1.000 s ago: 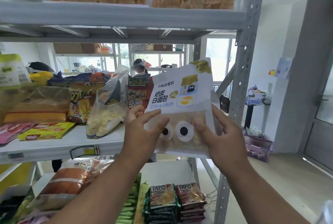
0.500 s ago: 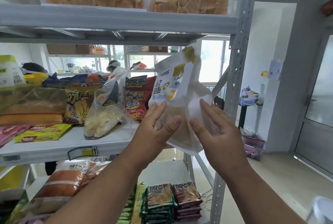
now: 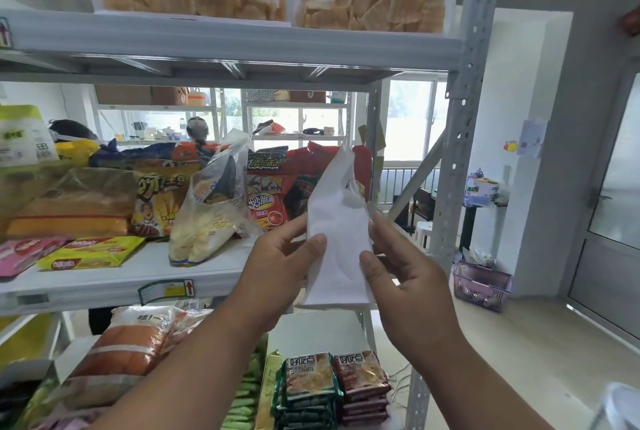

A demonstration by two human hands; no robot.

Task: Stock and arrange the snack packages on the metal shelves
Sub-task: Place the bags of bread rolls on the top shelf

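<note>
White snack package [image 3: 337, 239] held upright, long axis vertical, plain back to camera, just off the right front corner of the middle shelf [image 3: 114, 282]. Pinched between left hand [image 3: 277, 268] and right hand [image 3: 403, 277], both equally near. Red chip bags [image 3: 266, 194] immediately behind; window-lit storeroom beyond.

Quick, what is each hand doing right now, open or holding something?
Left hand: holds the white snack package, thumb curled onto its left edge.
Right hand: holds the same package, thumb on its right edge.
</note>
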